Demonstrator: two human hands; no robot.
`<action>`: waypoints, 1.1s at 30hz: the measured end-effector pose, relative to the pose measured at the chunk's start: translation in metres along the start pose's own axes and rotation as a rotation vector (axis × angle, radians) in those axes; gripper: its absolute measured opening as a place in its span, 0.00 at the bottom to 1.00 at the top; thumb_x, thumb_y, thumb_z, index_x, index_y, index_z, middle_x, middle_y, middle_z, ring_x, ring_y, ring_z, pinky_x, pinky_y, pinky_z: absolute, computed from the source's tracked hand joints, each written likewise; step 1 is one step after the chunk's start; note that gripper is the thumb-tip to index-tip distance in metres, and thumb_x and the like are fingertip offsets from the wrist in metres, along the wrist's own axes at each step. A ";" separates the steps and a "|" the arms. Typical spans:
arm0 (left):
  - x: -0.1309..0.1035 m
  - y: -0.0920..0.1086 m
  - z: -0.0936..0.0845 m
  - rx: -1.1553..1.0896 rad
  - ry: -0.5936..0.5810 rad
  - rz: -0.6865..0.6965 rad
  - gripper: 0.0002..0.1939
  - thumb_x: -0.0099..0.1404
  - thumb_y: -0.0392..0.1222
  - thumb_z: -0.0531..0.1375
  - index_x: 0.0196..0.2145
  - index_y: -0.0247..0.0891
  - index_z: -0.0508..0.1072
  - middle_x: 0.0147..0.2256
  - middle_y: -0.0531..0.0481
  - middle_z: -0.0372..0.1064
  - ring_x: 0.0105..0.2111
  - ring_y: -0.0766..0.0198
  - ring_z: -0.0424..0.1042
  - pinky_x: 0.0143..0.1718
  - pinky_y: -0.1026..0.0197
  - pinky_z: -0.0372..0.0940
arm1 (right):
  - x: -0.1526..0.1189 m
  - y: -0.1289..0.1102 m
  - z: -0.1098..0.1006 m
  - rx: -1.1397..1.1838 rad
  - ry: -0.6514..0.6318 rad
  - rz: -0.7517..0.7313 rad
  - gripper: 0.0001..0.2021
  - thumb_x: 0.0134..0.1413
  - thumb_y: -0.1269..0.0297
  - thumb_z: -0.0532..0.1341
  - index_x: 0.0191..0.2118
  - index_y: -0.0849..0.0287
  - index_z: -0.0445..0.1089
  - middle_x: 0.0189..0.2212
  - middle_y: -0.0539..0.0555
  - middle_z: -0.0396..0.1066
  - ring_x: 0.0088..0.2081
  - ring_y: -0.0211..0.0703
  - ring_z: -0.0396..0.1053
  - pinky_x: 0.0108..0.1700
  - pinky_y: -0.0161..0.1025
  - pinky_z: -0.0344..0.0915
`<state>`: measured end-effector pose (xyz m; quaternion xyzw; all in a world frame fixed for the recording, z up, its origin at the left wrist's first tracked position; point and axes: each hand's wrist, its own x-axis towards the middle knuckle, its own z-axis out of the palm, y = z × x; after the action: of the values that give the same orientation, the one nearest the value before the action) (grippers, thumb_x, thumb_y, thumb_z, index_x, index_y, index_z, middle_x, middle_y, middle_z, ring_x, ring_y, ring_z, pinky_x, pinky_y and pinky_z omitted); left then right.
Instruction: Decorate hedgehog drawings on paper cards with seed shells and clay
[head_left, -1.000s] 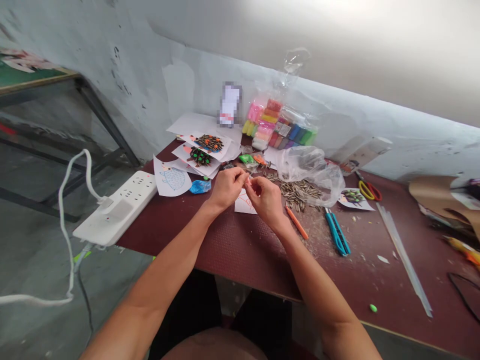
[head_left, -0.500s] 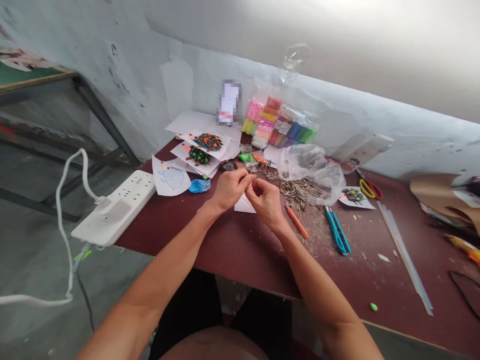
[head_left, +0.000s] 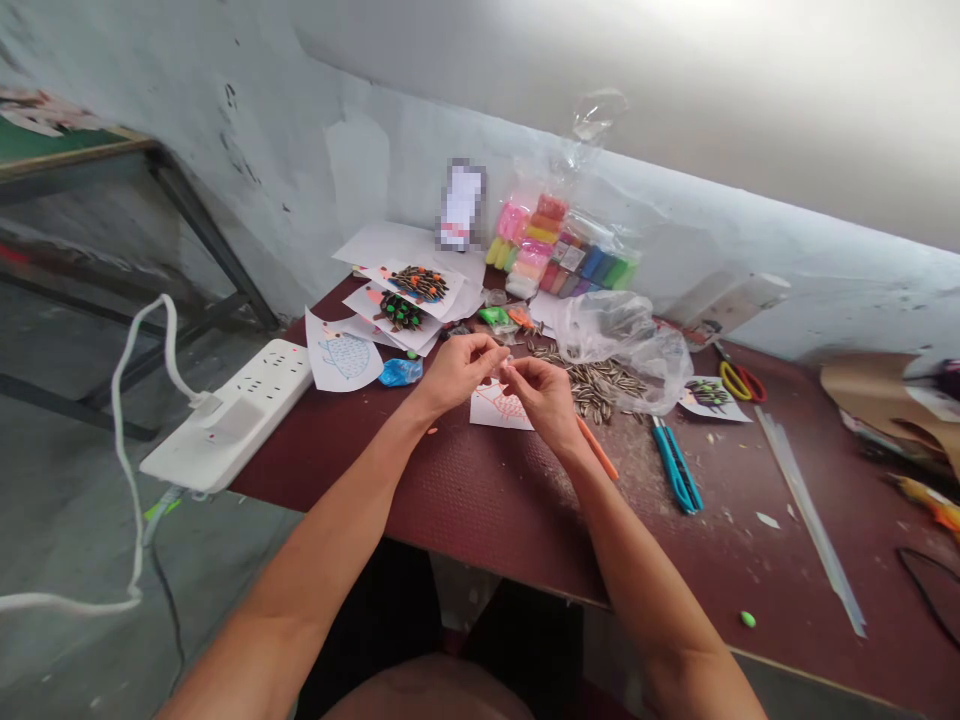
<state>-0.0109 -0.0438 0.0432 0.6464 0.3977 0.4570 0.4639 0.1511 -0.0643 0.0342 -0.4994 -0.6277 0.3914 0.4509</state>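
My left hand (head_left: 459, 374) and my right hand (head_left: 543, 396) meet above the table, thumbs and forefingers pinched together. Between the fingertips shows a tiny pale bit (head_left: 506, 363), too small to name. Just below them lies a white card (head_left: 499, 412) with an orange hedgehog outline, partly covered by my hands. Striped sunflower seeds (head_left: 604, 388) are heaped right of my right hand. An orange pen (head_left: 598, 450) lies by my right wrist. Left of my left hand sit a blue packet (head_left: 400, 372) and a card with a blue hedgehog drawing (head_left: 343, 352).
Seed-covered hedgehog cards (head_left: 416, 284) are stacked at the back left, near a white power strip (head_left: 232, 410). Behind stand packs of coloured clay (head_left: 555, 245) and a clear plastic bag (head_left: 611, 335). A teal utility knife (head_left: 676, 465), scissors (head_left: 739, 380) and clear glue sticks (head_left: 814, 520) lie right.
My hands have shifted slightly, the right one to the right and down, and more of the orange drawing shows. A small orange bit is now visible on the table beside my left forearm.
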 end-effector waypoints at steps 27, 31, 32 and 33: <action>-0.004 -0.016 -0.030 0.898 -0.077 -0.122 0.11 0.53 0.26 0.61 0.24 0.41 0.79 0.29 0.46 0.76 0.31 0.56 0.72 0.33 0.59 0.61 | -0.004 0.010 -0.016 -0.354 0.013 -0.026 0.06 0.50 0.61 0.64 0.32 0.57 0.73 0.26 0.47 0.67 0.26 0.35 0.58 0.31 0.34 0.56; -0.004 -0.017 -0.029 0.955 -0.060 -0.143 0.09 0.55 0.29 0.62 0.25 0.41 0.80 0.25 0.45 0.74 0.30 0.54 0.73 0.35 0.58 0.64 | -0.004 0.016 -0.006 -0.440 -0.027 -0.030 0.07 0.53 0.59 0.66 0.31 0.57 0.77 0.26 0.49 0.72 0.26 0.37 0.62 0.31 0.35 0.58; -0.005 -0.018 -0.029 0.963 -0.047 -0.131 0.09 0.56 0.30 0.62 0.25 0.41 0.80 0.25 0.45 0.74 0.31 0.54 0.73 0.35 0.58 0.64 | -0.005 0.017 -0.004 -0.479 -0.032 -0.039 0.07 0.54 0.59 0.66 0.32 0.56 0.77 0.27 0.50 0.74 0.26 0.37 0.63 0.31 0.35 0.58; -0.005 -0.019 -0.030 0.965 -0.035 -0.118 0.08 0.57 0.31 0.63 0.27 0.41 0.80 0.26 0.45 0.74 0.31 0.54 0.73 0.36 0.58 0.65 | -0.005 0.017 -0.002 -0.519 -0.032 -0.050 0.07 0.55 0.59 0.66 0.33 0.56 0.78 0.27 0.50 0.74 0.26 0.38 0.64 0.32 0.35 0.59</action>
<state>-0.0429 -0.0366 0.0289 0.7715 0.5925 0.1824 0.1430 0.1582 -0.0657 0.0174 -0.5763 -0.7265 0.2137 0.3071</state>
